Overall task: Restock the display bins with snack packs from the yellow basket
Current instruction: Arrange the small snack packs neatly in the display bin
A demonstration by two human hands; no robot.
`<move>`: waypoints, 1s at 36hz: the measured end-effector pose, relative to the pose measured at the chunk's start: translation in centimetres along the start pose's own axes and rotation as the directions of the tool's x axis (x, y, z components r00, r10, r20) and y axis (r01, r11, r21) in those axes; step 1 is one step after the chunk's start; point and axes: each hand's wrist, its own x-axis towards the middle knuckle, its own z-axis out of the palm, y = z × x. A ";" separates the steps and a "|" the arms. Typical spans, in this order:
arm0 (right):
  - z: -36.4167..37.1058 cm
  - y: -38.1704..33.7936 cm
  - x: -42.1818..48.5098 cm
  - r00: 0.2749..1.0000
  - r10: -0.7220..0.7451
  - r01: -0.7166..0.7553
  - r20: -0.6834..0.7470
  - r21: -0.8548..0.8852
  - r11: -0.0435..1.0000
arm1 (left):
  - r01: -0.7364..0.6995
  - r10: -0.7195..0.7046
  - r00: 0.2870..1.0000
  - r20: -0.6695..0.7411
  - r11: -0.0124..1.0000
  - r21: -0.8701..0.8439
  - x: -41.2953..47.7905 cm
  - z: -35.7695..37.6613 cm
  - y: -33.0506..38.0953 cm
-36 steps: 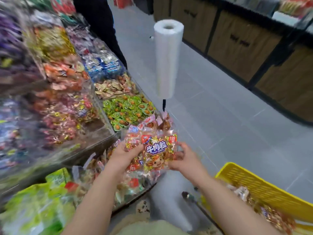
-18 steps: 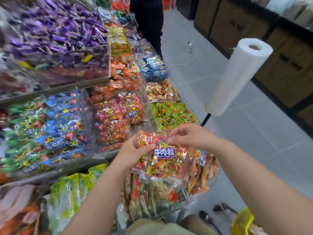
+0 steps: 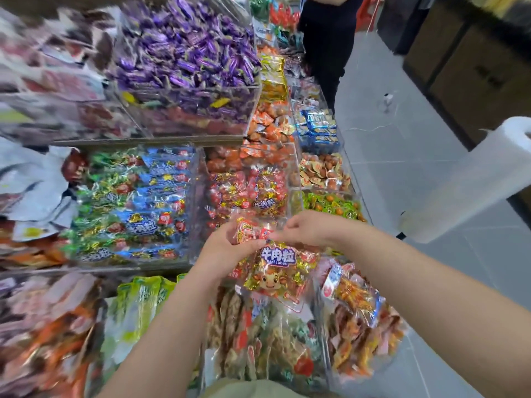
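Observation:
A clear snack pack (image 3: 274, 271) of red and gold beef cubes with a purple label hangs in front of the shelves. My left hand (image 3: 227, 248) grips its upper left side. My right hand (image 3: 304, 229) pinches its top edge from the right. Just behind the pack stands a clear display bin (image 3: 247, 193) with the same red and gold packs inside. The yellow basket is out of view.
Clear bins of purple candy (image 3: 186, 61), blue and green packs (image 3: 135, 205), orange snacks (image 3: 270, 124) and green sweets (image 3: 330, 205) fill the shelves. A white bag roll (image 3: 471, 179) stands at right. A person in dark clothes (image 3: 327, 38) stands in the aisle.
The view turned left and up toward the shelves, losing the yellow basket. Both hands carried the pack up toward the middle bin. My right hand shifted from the pack's side to its top edge.

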 end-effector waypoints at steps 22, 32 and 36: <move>-8.7 -4.2 11.5 0.802 -0.474 -0.015 -0.364 -0.806 0.592 | 0.023 0.021 0.944 -0.330 0.992 0.128 3.5 -8.4 2.0; -2.7 -2.5 15.3 0.899 -0.422 0.054 -0.114 -0.929 0.367 | 0.042 0.013 0.960 -0.281 0.981 0.189 5.6 -8.2 2.9; -0.9 -0.7 16.0 0.884 -0.419 0.024 -0.208 -0.874 0.484 | 0.040 -0.004 0.972 -0.234 0.988 0.152 5.7 -8.0 2.3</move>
